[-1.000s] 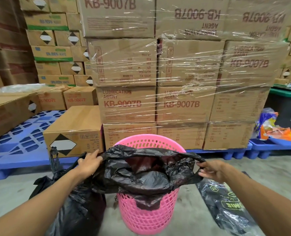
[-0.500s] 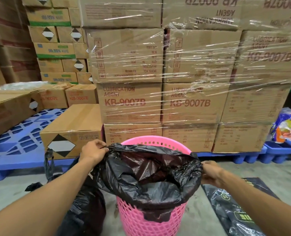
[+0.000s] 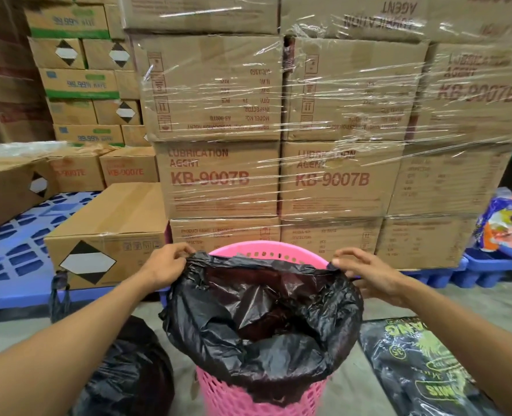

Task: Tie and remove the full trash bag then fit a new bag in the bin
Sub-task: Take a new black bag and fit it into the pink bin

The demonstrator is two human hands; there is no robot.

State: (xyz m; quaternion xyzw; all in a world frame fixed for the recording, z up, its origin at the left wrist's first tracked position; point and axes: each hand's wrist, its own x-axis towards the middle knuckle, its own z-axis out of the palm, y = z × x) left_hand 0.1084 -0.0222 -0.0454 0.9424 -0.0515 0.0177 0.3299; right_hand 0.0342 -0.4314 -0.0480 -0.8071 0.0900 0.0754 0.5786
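A stack of shrink-wrapped cardboard cartons (image 3: 281,175) printed "LUBRICATION AGENT KB-9007B" fills the background, standing on a blue plastic pallet (image 3: 12,253) that spreads out to the left over the grey concrete floor (image 3: 350,382). A single carton with a black-and-white diamond label (image 3: 108,235) sits on that pallet, just left of the bin. In the foreground stands the pink perforated bin (image 3: 257,400), its far rim showing above the plastic. A new black trash bag (image 3: 263,325) is draped into it, mouth open, the near side folded down over the outside of the bin wall while the far edge is held up just short of the far rim. On the floor to the left of the bin lies the full black trash bag (image 3: 129,376), its tied handles sticking up beside the carton. To the right of the bin a flat black printed bag pack (image 3: 419,370) lies on the floor. The left hand (image 3: 164,265) pinches the bag's far-left edge with closed fingers; the right hand (image 3: 368,274) pinches the far-right edge between thumb and fingertips, the remaining fingers spread loosely.
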